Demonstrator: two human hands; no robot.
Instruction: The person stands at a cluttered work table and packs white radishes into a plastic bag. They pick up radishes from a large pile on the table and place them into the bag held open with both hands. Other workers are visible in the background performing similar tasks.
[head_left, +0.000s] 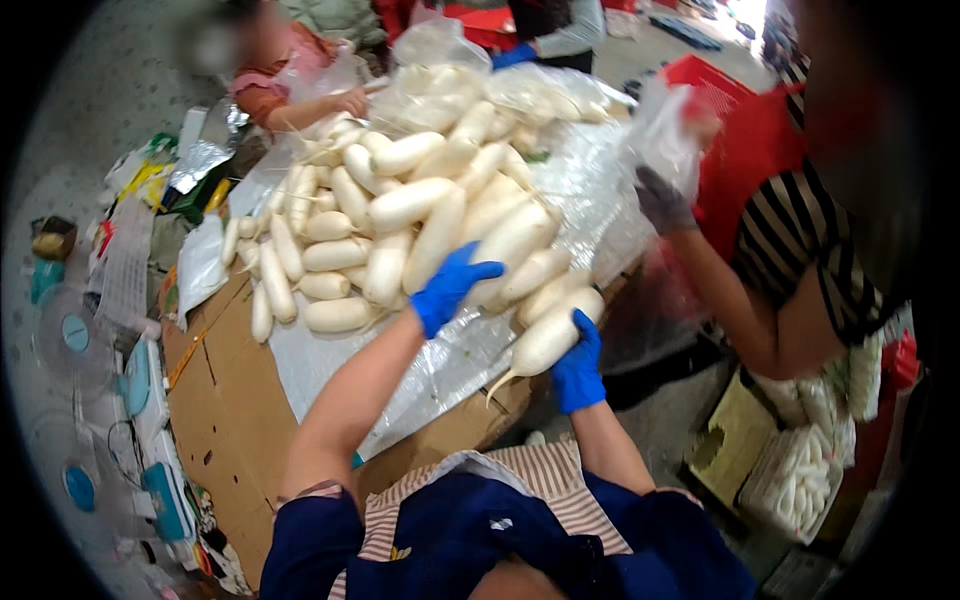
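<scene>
My right hand, in a blue glove, holds a thick white daikon radish at the near right edge of the pile. The radish's thin root tip points down toward me. My left hand, also gloved in blue, lies against the lower end of a large daikon with thumb and forefinger spread. Its other fingers are hidden, so a firm grip cannot be made out. Many more daikon radishes are heaped in front of me on clear plastic sheeting.
Brown cardboard covers the tabletop. Plastic bags of radishes lie at the far side. Around the table are other people, one at right with a grey-gloved hand by a clear bag. A crate of radishes stands low at right; scales are at left.
</scene>
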